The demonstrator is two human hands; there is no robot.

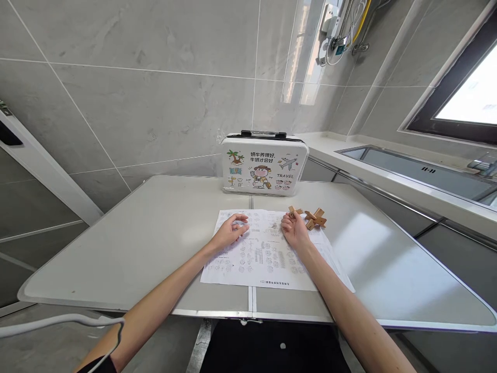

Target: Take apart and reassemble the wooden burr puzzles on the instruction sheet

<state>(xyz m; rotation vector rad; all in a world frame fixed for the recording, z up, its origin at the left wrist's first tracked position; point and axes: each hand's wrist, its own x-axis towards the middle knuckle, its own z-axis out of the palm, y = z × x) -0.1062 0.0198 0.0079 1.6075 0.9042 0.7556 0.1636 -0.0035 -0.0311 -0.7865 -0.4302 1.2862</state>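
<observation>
Both hands rest on the printed sheet (267, 251)
Left hand (230, 231) lies loosely curled and empty; right hand (295, 228) pinches a small wooden piece (294, 211), partly hidden by its fingers, beside the assembled wooden puzzle (315, 218); sheet print is illegible

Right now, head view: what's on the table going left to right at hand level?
Left hand on the printed sheet → right hand on the same sheet → small wooden piece by its fingers → wooden cross-shaped puzzle.

head view: worn at head height | aimed forward and down | counter (116, 248) seen close, below | wall faced beyond | single view
</observation>
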